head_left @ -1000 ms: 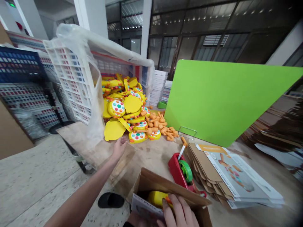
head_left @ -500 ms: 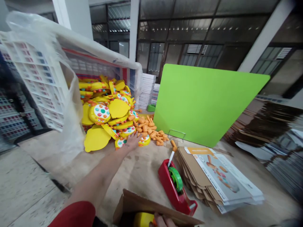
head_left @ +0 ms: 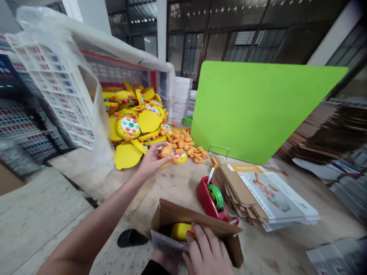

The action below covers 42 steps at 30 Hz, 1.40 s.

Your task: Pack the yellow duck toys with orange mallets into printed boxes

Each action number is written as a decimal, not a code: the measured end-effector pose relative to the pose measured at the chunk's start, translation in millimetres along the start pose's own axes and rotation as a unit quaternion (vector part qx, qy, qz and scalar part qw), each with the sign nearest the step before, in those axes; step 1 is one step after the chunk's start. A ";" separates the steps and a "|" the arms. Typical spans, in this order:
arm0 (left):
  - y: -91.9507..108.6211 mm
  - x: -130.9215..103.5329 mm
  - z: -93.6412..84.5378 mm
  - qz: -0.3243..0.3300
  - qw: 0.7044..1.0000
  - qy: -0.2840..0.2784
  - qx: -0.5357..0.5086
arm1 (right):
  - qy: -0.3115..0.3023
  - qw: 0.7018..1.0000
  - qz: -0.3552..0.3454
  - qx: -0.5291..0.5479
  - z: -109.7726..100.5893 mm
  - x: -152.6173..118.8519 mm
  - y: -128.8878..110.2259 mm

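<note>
Left hand: fingers closed on an orange toy mallet (head_left: 165, 151); left hand (head_left: 151, 160) at front edge of the toy heap.
Mallet position: over the heap front, by the loose orange mallets (head_left: 183, 144).
Right hand: right hand (head_left: 210, 250) over the open carton (head_left: 177, 212), fingers bent down by an orange part; can't tell if gripping.
In carton: yellow toy (head_left: 180, 231), partly hidden.
Toy heap: yellow duck toys (head_left: 129, 128), spilling from white crate (head_left: 57, 84) onto tabletop (head_left: 174, 187).
Beside carton: red tape dispenser (head_left: 205, 198), green tape roll (head_left: 216, 196), white marker (head_left: 211, 175) standing up.
Right side: flattened cartons (head_left: 272, 194), stacked.
Behind: green board (head_left: 258, 110), upright.
</note>
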<state>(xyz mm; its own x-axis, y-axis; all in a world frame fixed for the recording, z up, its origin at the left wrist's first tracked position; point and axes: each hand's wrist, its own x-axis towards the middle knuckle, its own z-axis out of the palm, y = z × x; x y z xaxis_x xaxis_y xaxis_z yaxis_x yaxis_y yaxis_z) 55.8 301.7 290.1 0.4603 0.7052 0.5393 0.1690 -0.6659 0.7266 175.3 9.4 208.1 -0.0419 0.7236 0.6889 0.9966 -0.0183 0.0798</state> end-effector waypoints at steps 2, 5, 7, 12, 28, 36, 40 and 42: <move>31.7 -35.8 -35.8 0.008 0.998 0.022 -0.053 | -0.015 1.000 0.013 0.008 -5.9 2.4 -2.6; 78.1 -89.0 -77.3 0.044 0.977 0.004 -0.210 | -0.034 0.999 0.015 0.016 -13.3 6.2 -4.9; 103.3 -115.5 -86.0 0.070 0.973 -0.081 -0.204 | -0.045 0.999 0.008 0.019 -16.8 7.8 -5.5; 128.7 -143.6 -51.5 0.142 0.965 -0.200 0.099 | -0.049 0.999 0.010 0.022 -20.1 8.3 -7.0; 136.0 -157.9 -26.0 0.222 0.871 -0.172 0.403 | -0.043 0.999 0.003 0.012 -20.5 6.6 -8.8; 135.2 -158.0 -37.2 0.172 0.918 -0.230 0.273 | -0.033 0.999 0.003 0.017 -19.0 3.9 -9.2; 122.4 -162.6 -30.2 0.162 0.915 -0.213 0.303 | -0.014 1.000 0.000 0.016 -15.9 1.8 -12.2; 121.3 -163.0 -27.7 0.166 0.914 -0.218 0.299 | -0.016 1.000 -0.005 0.018 -18.7 3.6 -11.8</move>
<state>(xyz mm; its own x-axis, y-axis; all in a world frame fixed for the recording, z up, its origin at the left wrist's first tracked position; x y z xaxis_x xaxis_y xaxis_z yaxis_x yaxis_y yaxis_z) -22.9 112.7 302.1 0.8546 0.3629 0.3715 0.3434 -0.9315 0.1200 162.0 -0.7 223.1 -0.0511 0.7456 0.6644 0.9981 0.0144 0.0606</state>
